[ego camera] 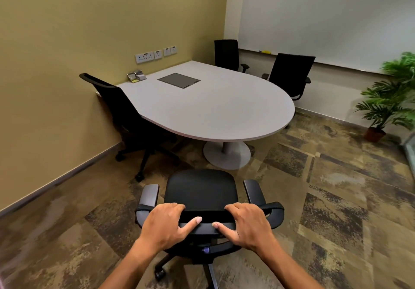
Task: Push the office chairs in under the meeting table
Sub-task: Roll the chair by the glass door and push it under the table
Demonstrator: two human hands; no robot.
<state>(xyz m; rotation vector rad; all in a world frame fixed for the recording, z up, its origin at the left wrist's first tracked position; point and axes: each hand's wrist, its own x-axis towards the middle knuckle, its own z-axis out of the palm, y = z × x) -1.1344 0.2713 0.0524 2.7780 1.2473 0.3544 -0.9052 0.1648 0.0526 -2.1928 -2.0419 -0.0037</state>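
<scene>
A black office chair [202,190] with armrests stands right in front of me, a short way off the rounded end of the white meeting table [224,109]. My left hand [166,225] and my right hand [247,225] both grip the top edge of its backrest, fingers curled over the front and thumbs along the back. Another black chair [121,113] sits at the table's left side, its seat under the top. Two more black chairs stand at the far side: one [226,54] by the corner, one [292,75] to the right.
The table's round pedestal base [226,156] lies just beyond the near chair. A grey hatch [178,80] and small card holders [136,75] sit on the tabletop. A potted plant [386,102] stands at the right, with a whiteboard [325,19] on the far wall.
</scene>
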